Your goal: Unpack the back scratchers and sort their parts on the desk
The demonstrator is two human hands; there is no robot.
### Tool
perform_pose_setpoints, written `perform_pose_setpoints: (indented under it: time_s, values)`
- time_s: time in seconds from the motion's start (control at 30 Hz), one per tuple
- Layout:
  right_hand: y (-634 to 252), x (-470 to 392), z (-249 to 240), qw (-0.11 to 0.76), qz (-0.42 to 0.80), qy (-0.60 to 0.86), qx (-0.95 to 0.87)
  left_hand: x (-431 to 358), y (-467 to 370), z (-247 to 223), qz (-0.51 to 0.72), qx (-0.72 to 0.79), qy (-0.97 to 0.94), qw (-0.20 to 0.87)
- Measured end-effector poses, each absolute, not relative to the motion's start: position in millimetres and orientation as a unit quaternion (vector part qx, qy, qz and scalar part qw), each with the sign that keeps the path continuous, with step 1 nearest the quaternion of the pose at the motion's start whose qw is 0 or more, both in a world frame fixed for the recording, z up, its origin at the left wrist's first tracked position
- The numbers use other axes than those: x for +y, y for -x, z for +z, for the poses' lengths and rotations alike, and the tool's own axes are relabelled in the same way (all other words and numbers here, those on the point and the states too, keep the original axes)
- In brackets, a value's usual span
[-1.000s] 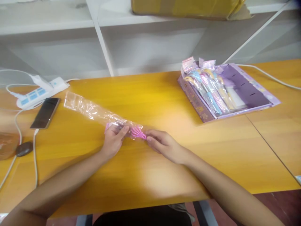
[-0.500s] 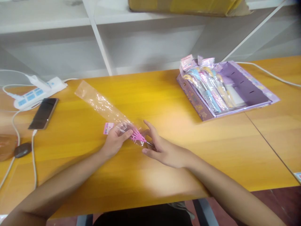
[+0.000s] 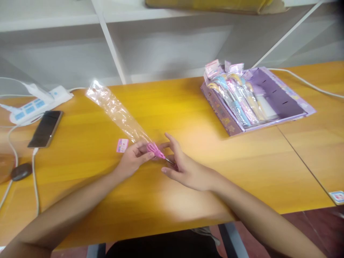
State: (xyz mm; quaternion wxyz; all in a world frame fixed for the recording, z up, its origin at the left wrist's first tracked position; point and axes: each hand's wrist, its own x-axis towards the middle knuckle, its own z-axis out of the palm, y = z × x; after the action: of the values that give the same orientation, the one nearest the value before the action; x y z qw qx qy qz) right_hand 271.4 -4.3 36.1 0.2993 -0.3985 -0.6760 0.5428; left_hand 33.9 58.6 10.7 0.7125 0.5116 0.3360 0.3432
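A pink hand-shaped piece (image 3: 156, 150) on a thin metal rod lies between my two hands. My left hand (image 3: 135, 157) is closed on the pink piece, thumb on top, at the lower end of a clear plastic sleeve (image 3: 118, 114). The sleeve stretches up and left over the table. My right hand (image 3: 182, 165) is curled round the rod, with index finger and thumb apart; the rod's far end is hidden in the palm. Left of my left hand, a small pink card (image 3: 122, 145) lies on the table.
A purple box (image 3: 282, 93) at the back right holds several wrapped sticks (image 3: 239, 98). On the left are a power strip (image 3: 40, 104), a phone (image 3: 45, 129), white cables and a dark mouse-like object (image 3: 21, 172). A small card (image 3: 337, 197) lies at the right edge.
The plastic sleeve has shifted up, and its lower end no longer covers the pink piece as widely. The pink piece shows more plainly at my left fingers. The view has moved slightly.
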Motion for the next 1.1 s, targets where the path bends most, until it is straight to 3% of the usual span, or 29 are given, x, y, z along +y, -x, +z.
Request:
perform_pose_setpoints:
  time_s: [0.2,0.43,0.83,1.1]
  values:
    - [-270.4,-7.7,35.9,0.288,0.552,0.404,-0.670,55.9,-34.5,12.7,0.323,0.348,-0.522,0.709]
    - [-275.7,-0.8,29.6,0.286,0.502,0.453,-0.679,62.5,-41.3,13.0,0.465,0.363,-0.363,0.722]
    - [-270.1,-5.6,28.8,0.286,0.431,0.451,-0.728,58.0,-34.0,12.1,0.345,0.325,-0.549,0.689]
    - [-272.3,-1.2,31.1,0.321,0.432,0.474,-0.697,59.5,-38.8,5.3,0.433,0.378,-0.430,0.697]
